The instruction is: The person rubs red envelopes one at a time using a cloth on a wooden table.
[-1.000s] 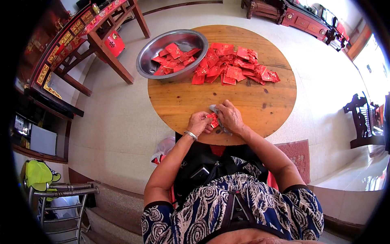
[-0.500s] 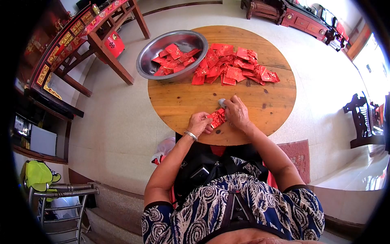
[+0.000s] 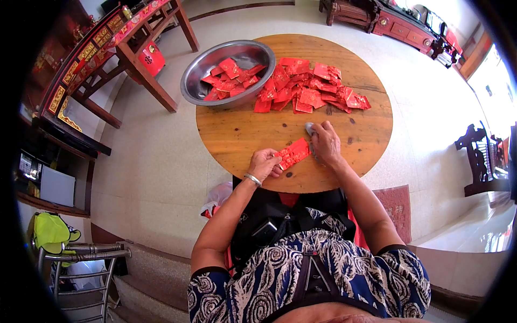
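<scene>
A red envelope [image 3: 294, 153] with gold print lies slanted on the round wooden table near its front edge. My left hand [image 3: 264, 163], with a silver bangle at the wrist, pinches the envelope's lower left end. Just past the envelope's upper right end, my right hand [image 3: 327, 144] is closed around a crumpled grey cloth [image 3: 309, 128], which pokes out on the left side of the fingers. Farther back lies a loose heap of red envelopes [image 3: 309, 89]. To its left, a steel basin [image 3: 190, 81] holds several more red envelopes.
The round table [image 3: 242, 129] stands on a pale tiled floor. A carved red altar table [image 3: 129, 56] is at the upper left. By the left side of my body are a metal railing [image 3: 89, 247] and steps [image 3: 145, 280]. A white plastic bag [image 3: 218, 195] sits below the table edge.
My right hand has slid right and slightly away from me with the grey cloth, off the envelope. More of the envelope's red surface shows. My left hand has stayed in place.
</scene>
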`<control>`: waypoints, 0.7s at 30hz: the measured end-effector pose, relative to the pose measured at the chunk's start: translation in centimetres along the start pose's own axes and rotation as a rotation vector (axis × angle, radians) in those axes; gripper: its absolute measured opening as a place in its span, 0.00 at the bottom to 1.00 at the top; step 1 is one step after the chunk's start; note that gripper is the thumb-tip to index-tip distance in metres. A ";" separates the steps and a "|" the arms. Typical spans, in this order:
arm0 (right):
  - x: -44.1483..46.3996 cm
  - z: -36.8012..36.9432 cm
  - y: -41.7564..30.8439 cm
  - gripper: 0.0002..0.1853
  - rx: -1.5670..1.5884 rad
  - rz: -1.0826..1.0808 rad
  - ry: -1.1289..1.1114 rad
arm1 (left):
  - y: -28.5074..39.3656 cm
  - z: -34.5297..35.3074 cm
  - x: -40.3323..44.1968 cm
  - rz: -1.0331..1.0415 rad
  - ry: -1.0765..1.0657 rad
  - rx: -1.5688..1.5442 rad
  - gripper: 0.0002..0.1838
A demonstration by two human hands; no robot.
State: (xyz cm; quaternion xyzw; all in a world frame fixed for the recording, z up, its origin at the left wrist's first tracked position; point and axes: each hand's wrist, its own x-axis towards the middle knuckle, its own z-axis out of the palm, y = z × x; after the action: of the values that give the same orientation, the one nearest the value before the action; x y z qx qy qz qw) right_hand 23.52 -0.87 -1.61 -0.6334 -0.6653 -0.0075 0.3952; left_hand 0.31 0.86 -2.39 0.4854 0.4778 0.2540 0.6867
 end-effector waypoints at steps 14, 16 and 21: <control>-1.8 1.5 -6.8 0.13 0.218 -0.233 -0.172 | 0.4 0.2 -0.2 0.004 -0.005 0.054 0.05; -1.7 1.5 -6.7 0.12 0.235 -0.220 -0.188 | 0.2 0.1 -0.1 0.008 -0.008 0.063 0.05; -2.0 1.9 -6.4 0.11 0.231 -0.127 -0.208 | 0.5 0.3 -0.3 0.010 -0.003 0.059 0.05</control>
State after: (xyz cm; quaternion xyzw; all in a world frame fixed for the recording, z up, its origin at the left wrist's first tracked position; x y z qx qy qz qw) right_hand 16.87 -2.77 -0.86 -0.5377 -0.7378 0.1095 0.3931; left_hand 0.49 0.74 -1.83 0.5081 0.4816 0.2426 0.6716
